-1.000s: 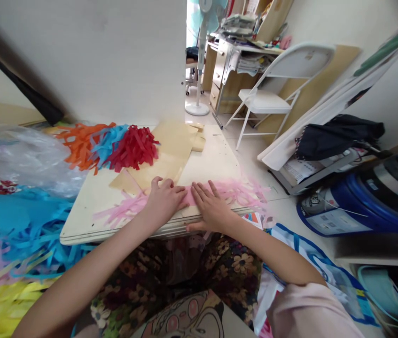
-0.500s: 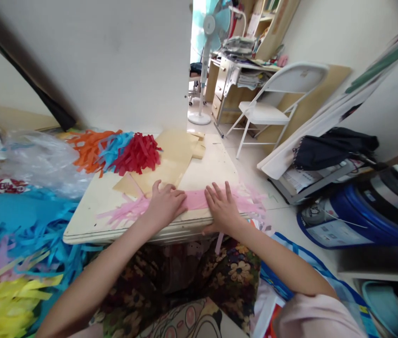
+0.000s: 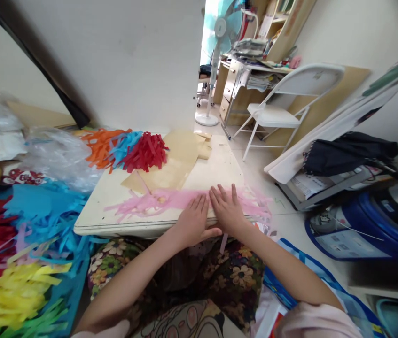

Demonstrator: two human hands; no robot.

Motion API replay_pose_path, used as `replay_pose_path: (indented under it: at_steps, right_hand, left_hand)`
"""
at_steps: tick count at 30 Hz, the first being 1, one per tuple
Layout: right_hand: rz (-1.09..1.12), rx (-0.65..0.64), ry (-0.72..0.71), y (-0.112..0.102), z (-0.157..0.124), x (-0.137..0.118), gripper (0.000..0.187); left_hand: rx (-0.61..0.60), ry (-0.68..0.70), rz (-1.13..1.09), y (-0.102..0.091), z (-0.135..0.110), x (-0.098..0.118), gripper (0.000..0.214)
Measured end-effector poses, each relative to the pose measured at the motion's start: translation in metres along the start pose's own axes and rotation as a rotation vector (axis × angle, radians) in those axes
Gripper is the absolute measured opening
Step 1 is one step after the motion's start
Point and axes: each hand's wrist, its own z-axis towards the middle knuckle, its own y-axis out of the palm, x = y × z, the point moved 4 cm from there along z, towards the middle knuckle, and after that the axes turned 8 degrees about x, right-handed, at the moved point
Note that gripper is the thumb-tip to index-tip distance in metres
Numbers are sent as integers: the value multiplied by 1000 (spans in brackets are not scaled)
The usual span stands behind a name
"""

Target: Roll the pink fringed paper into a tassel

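Observation:
A long strip of pink fringed tissue paper lies across the near edge of a small cream table. My left hand lies flat on the strip near its middle, fingers stretched out. My right hand presses flat on the pink paper right beside it, fingers spread. The two hands almost touch. Nothing is held in either hand.
Orange, blue and red fringed paper bundles and tan paper sheets lie at the table's back. Blue, red and yellow fringe piles fill the floor at left. A white folding chair, fan and blue drum stand at right.
My left hand has slid right along the pink strip to sit beside my right hand. The right hand moved slightly right. The camera view shifted a little to the left.

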Motion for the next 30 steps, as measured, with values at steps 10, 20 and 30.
replay_pose_path:
  at_steps: [10,20,30]
  right_hand:
    - [87,-71,15,-3,0,-1,96]
    - [-33,-29,30,-10,-42,47,88]
    - [-36,-176,382,-24,-96,164,47]
  left_hand:
    - [55,-103,168,-8,-21,-25,74]
    - [111,-112,212,-5,-25,-13,67]
    - [102,-98,173,-7,-24,-9,57]
